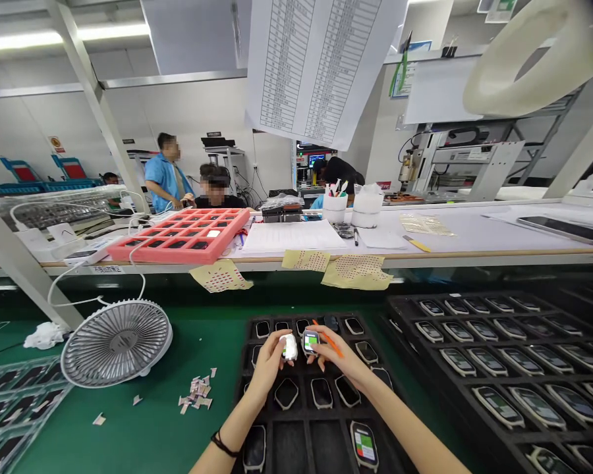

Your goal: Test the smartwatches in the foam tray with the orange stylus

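My left hand (pixel 271 359) grips a smartwatch body with a bright white screen (pixel 289 347). Close beside it, my right hand (pixel 333 349) holds a second smartwatch body (pixel 310 342), its screen lit with green and white blocks. An orange stick-like tool (pixel 329 340) also lies across the fingers of my right hand. Both hands are above a black foam tray (pixel 304 421) whose compartments hold several more watch bodies, mostly with dark screens. One watch (pixel 364 445) at the tray's near right shows a coloured display. The undersides of both held watches are hidden.
More black trays of watches (pixel 494 359) stand at the right. A white fan (pixel 117 342) and scattered small tabs (pixel 196 393) lie on the green mat at the left, near a clear tray (pixel 20 408). A shelf ahead carries a pink foam tray (pixel 182 235). People work beyond.
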`<state>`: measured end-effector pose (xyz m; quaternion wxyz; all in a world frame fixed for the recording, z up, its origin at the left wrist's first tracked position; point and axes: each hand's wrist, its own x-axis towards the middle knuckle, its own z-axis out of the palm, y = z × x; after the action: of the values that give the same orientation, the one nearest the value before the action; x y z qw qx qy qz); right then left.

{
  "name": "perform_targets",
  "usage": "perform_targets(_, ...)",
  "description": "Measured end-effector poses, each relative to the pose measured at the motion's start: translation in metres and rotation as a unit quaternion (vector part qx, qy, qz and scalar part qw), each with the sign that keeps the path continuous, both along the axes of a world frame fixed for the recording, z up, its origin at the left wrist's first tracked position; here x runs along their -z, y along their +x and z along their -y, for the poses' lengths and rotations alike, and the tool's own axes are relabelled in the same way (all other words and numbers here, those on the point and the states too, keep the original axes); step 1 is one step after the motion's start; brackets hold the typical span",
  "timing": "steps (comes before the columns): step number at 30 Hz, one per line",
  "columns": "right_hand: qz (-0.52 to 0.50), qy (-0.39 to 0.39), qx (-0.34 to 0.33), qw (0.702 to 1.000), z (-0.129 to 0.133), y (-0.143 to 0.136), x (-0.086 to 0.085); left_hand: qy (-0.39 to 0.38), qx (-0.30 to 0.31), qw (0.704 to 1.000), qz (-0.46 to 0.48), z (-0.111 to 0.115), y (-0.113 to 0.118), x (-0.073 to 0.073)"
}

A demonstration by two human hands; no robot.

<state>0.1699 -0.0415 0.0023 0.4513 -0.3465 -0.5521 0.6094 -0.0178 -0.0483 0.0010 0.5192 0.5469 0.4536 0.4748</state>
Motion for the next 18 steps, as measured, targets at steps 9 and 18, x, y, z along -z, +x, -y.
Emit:
perform_targets(9,0.052,-0.008,0.075,0.996,0.006,-0.001,0.006,0.011,0.039,0.999,-0.015,0.010,-0.004,0.008)
perform_targets(18,0.011,0.015,0.000,1.000,0.011,0.006,0.005,0.024,0.049,0.998,0.011,0.013,-0.001,0.007)
